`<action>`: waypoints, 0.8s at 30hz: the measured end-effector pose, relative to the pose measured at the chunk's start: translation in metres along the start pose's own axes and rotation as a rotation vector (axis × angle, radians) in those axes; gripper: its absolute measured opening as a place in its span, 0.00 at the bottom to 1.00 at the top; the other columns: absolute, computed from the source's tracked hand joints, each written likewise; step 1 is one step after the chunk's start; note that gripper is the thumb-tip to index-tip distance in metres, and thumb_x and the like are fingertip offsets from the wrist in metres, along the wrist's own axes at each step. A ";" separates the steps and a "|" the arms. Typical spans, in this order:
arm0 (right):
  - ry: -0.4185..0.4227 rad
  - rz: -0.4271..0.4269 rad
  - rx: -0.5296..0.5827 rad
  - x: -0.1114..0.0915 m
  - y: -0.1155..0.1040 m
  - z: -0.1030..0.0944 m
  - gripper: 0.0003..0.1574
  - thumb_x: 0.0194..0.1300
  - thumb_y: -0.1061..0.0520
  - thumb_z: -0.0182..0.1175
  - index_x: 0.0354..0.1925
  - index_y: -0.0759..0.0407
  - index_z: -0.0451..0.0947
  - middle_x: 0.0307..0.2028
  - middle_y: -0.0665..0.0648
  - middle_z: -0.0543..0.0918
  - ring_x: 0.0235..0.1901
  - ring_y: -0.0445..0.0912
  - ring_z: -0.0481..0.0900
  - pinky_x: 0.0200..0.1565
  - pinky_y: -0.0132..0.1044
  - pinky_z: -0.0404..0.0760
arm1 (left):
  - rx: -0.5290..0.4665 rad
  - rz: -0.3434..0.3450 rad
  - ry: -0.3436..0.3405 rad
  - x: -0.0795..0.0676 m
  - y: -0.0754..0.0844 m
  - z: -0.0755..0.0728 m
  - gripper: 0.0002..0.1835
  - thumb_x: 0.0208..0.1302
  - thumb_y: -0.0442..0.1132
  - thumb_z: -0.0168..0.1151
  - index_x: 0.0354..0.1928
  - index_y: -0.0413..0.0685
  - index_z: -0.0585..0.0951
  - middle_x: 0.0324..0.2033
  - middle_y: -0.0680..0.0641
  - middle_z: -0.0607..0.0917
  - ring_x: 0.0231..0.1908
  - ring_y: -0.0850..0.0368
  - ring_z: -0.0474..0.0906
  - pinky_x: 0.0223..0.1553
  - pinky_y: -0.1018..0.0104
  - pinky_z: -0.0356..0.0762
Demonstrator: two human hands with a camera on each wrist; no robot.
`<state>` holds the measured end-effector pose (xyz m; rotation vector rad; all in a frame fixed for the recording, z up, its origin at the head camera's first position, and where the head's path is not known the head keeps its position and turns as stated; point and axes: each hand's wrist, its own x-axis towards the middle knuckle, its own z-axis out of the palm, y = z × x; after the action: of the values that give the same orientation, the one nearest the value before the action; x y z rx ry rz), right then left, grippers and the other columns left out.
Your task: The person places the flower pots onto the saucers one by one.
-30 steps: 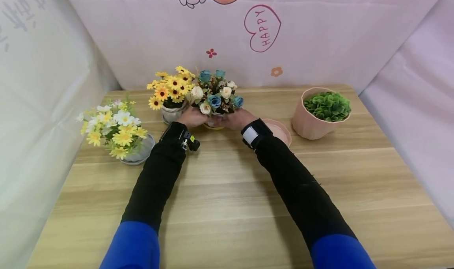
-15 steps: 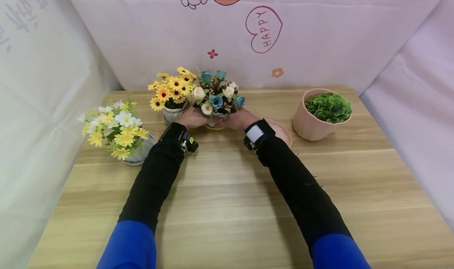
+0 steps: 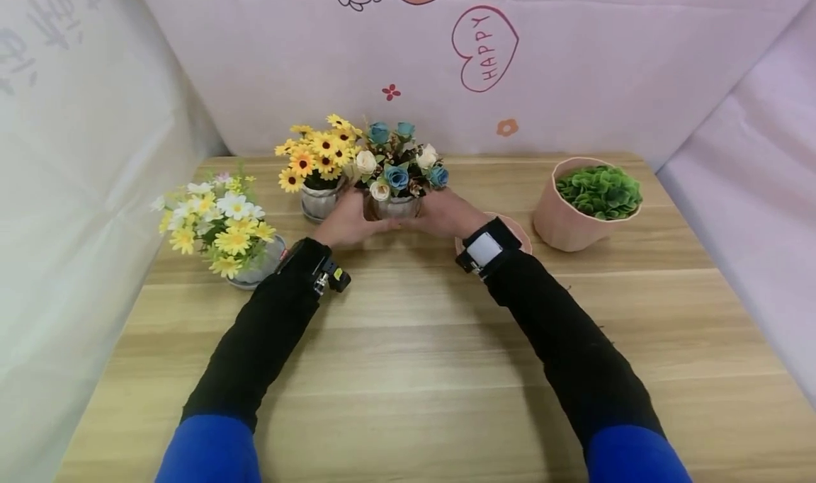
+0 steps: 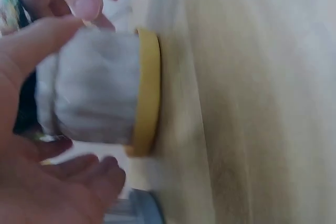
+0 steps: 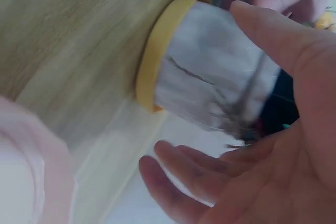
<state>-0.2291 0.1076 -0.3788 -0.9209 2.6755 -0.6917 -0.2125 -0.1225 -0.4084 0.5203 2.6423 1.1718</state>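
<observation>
A grey-white flowerpot [image 3: 397,207] with blue and cream artificial roses [image 3: 397,177] stands upright on a yellow saucer [image 4: 148,93] at the table's back. My left hand [image 3: 347,219] is at its left side, thumb along the pot and the other fingers spread apart from it. On the other side, my right hand [image 3: 449,214] has its thumb close to the pot and its fingers loosely bent, clear of the wall. Whether either thumb touches is hard to tell. Just left stands a pot of yellow daisies [image 3: 321,201].
Yellow and white flowers in a grey pot [image 3: 258,267] stand at the left on a saucer. Right of the roses lies a pink saucer [image 3: 521,236], partly behind my right wrist. Beyond it is a pink pot [image 3: 564,217] with green leaves. A printed cloth hangs behind the wooden table [image 3: 408,370].
Both hands have loosened from around the rose pot and drawn apart, so more of its wall shows. The pot stays in place. The head view has shifted slightly.
</observation>
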 end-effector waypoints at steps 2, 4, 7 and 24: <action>-0.012 0.046 -0.053 -0.014 -0.003 -0.005 0.55 0.72 0.44 0.69 0.84 0.54 0.53 0.80 0.63 0.63 0.76 0.59 0.68 0.77 0.52 0.71 | 0.031 -0.017 0.006 -0.011 0.008 0.002 0.49 0.67 0.52 0.74 0.81 0.42 0.59 0.80 0.37 0.64 0.80 0.40 0.59 0.83 0.43 0.56; -0.030 0.118 -0.068 -0.031 -0.006 -0.011 0.60 0.73 0.43 0.68 0.85 0.59 0.45 0.81 0.71 0.58 0.76 0.65 0.67 0.75 0.56 0.73 | 0.048 -0.041 0.005 -0.023 0.015 0.005 0.52 0.68 0.50 0.73 0.82 0.38 0.55 0.81 0.34 0.59 0.81 0.38 0.56 0.83 0.41 0.55; -0.018 0.218 -0.085 -0.061 -0.009 -0.020 0.69 0.73 0.39 0.66 0.85 0.66 0.32 0.82 0.78 0.44 0.79 0.73 0.55 0.75 0.64 0.70 | 0.043 -0.070 -0.004 -0.039 0.025 0.010 0.57 0.68 0.50 0.73 0.84 0.36 0.47 0.83 0.32 0.51 0.83 0.36 0.51 0.84 0.39 0.52; 0.632 0.267 -0.478 -0.165 0.034 -0.048 0.46 0.61 0.53 0.73 0.63 0.82 0.67 0.56 0.85 0.75 0.54 0.79 0.74 0.53 0.74 0.78 | -0.128 0.064 -0.103 -0.054 0.063 0.071 0.61 0.64 0.53 0.76 0.85 0.43 0.45 0.82 0.35 0.56 0.81 0.41 0.57 0.82 0.46 0.60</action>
<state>-0.1352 0.2515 -0.3447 -0.4516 3.5389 -0.3128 -0.1257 -0.0563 -0.4061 0.6281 2.4619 1.2863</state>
